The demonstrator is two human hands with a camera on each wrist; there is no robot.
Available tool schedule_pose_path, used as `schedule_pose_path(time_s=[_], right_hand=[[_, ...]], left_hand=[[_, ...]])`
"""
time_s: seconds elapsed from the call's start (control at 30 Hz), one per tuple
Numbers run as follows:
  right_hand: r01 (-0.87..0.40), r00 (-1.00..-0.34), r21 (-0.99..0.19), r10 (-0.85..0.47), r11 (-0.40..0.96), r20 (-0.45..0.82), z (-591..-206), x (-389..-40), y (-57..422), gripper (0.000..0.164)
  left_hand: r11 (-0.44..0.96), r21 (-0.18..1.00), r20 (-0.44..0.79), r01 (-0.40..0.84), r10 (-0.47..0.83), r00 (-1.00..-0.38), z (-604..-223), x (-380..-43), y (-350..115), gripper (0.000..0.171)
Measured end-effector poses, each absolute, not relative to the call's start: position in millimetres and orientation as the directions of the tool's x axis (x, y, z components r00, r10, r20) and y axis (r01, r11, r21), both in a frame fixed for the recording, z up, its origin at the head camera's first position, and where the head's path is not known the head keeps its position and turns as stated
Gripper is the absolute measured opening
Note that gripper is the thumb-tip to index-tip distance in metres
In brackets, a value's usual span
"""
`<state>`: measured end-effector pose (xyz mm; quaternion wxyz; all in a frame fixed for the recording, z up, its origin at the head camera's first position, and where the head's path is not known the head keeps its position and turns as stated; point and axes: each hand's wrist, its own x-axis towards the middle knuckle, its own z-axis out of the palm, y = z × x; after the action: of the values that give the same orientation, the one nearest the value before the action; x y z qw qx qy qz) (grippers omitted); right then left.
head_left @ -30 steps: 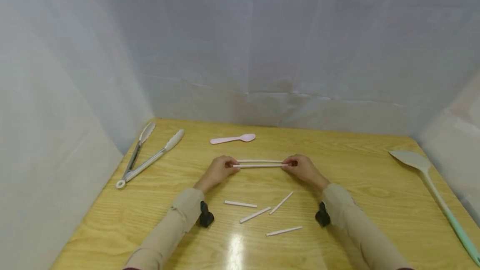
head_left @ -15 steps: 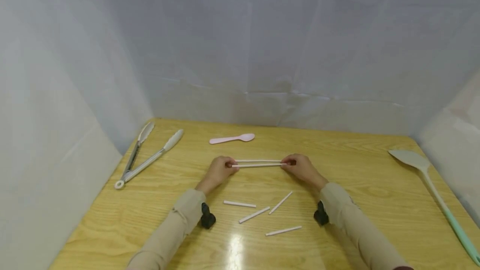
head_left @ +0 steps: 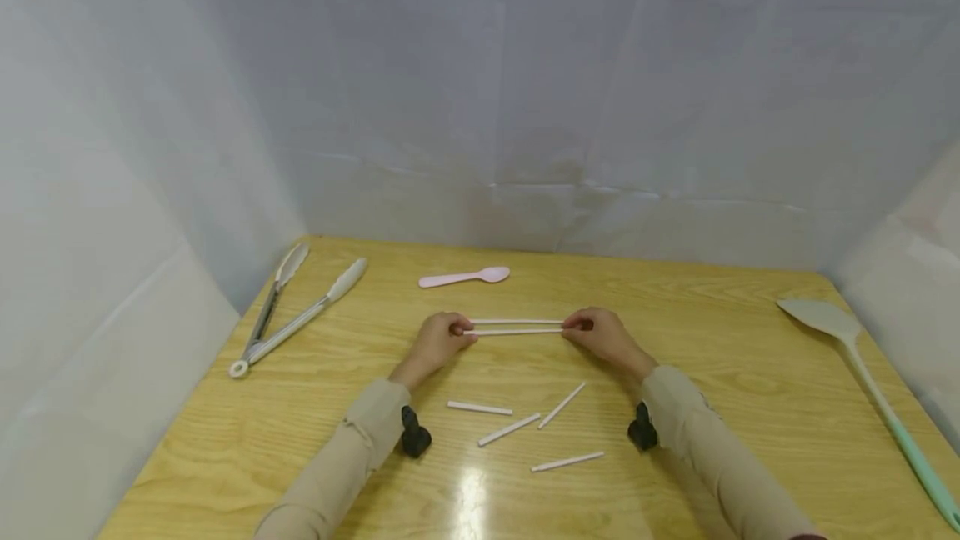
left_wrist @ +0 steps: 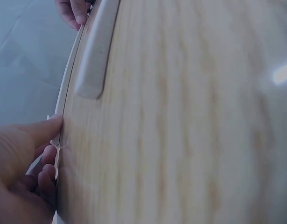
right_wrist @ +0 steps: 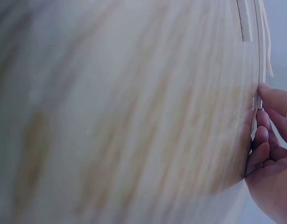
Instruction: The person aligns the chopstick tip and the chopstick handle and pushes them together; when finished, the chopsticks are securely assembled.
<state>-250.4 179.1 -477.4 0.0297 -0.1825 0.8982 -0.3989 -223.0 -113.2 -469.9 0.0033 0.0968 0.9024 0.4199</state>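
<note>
Two long, thin white sticks lie parallel, left to right, between my hands in the head view. My left hand [head_left: 438,342] pinches the left end of the front stick [head_left: 517,332] between thumb and fingers. At the right end of that stick, the thumb and fingertips of my right hand [head_left: 606,337] pinch it close over the table. The rear stick [head_left: 517,322] runs just behind, its ends partly hidden by the fingers. Both wrist views show the fingertips right at the tabletop. Nearer me lie several shorter white sticks [head_left: 509,430], scattered at different angles.
A pink spoon [head_left: 465,277] lies behind the hands. Spread metal tongs [head_left: 291,332] rest at the left edge of the wooden table [head_left: 720,307]. Along the right edge lies a long spatula [head_left: 870,382] with a green handle end. Pale sheeting [head_left: 480,90] encloses the back and sides.
The front stick has levelled slightly, its right end a touch lower, now nearly parallel with the rear one. Both hands stay in almost the same place.
</note>
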Motion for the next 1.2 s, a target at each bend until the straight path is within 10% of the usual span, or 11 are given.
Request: schedule_pose_path(time_s=[1.2], right_hand=[[-0.314, -0.934, -0.784, -0.322, 0.536, 0.154, -463.0, -219.4, 177.0, 0.016]], left_hand=[[0.530, 0.783, 0.186, 0.324, 0.297, -0.936, -451.9, -195.4, -109.0, 0.020]])
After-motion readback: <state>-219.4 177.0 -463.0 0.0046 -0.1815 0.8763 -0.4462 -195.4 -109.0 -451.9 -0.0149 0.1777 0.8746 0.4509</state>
